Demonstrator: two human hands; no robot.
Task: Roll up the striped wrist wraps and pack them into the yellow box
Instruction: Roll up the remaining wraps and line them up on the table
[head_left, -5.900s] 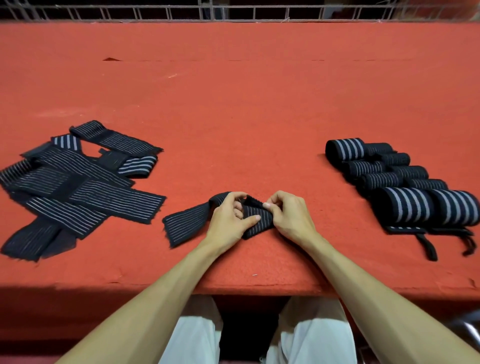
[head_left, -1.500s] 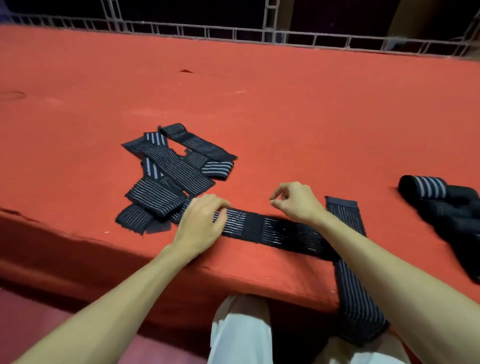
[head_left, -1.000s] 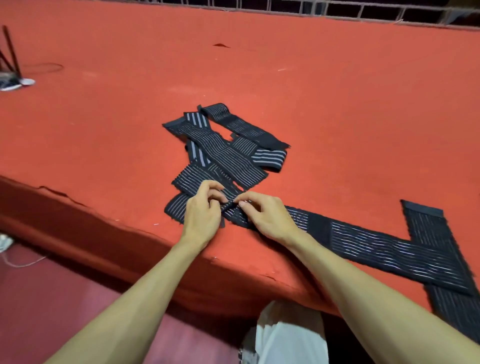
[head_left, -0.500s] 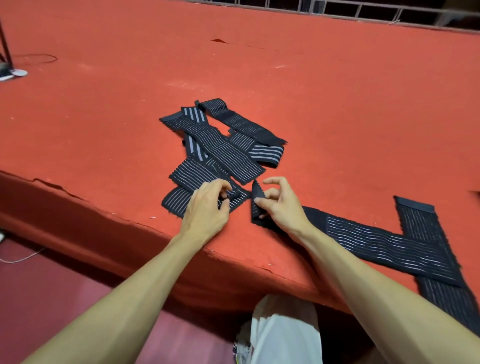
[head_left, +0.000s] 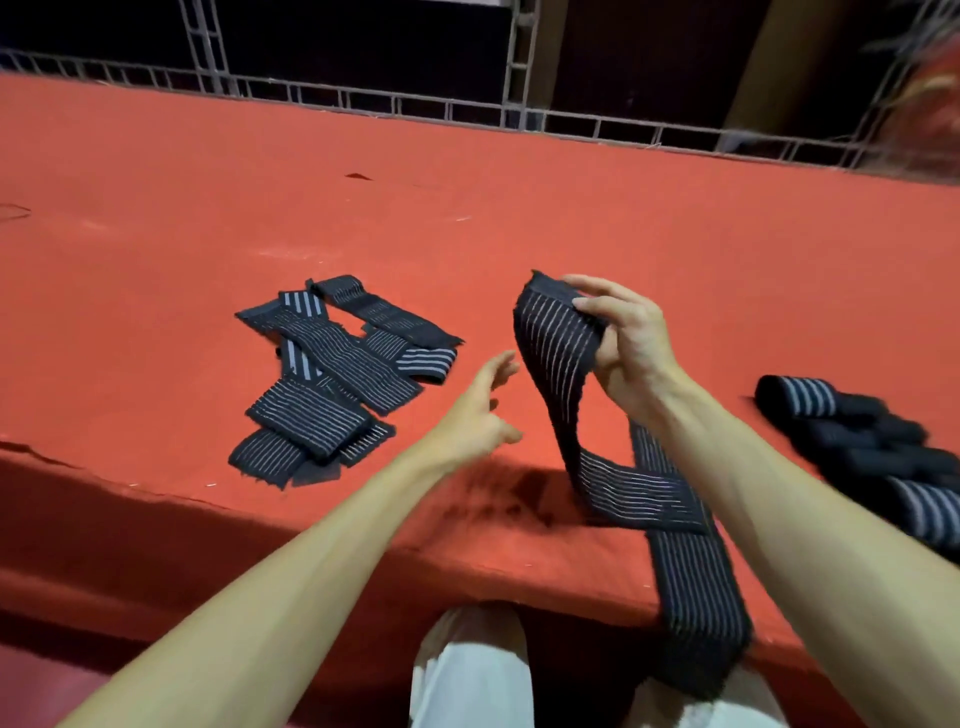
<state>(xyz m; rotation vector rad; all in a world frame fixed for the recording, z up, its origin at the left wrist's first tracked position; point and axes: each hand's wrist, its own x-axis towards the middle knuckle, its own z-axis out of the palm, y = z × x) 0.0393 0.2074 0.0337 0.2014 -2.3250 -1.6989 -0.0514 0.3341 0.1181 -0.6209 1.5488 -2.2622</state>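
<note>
My right hand (head_left: 626, 343) pinches one end of a long black striped wrist wrap (head_left: 558, 364) and holds it up above the red table (head_left: 519, 208). The wrap hangs down, bends across the table edge and drops over it toward my lap. My left hand (head_left: 480, 413) hovers just left of the wrap with fingers spread, holding nothing. A pile of unrolled striped wraps (head_left: 337, 374) lies flat to the left. Several rolled wraps (head_left: 872, 447) lie at the right edge. No yellow box is in view.
The table's front edge runs close below my hands, with my white-clad legs (head_left: 472, 670) under it. A metal railing (head_left: 519, 119) borders the far side of the table.
My right hand has lifted the wrap's end off the table and raised it. My left hand let go and opened. The view swung right, bringing the rolled wraps back in.
</note>
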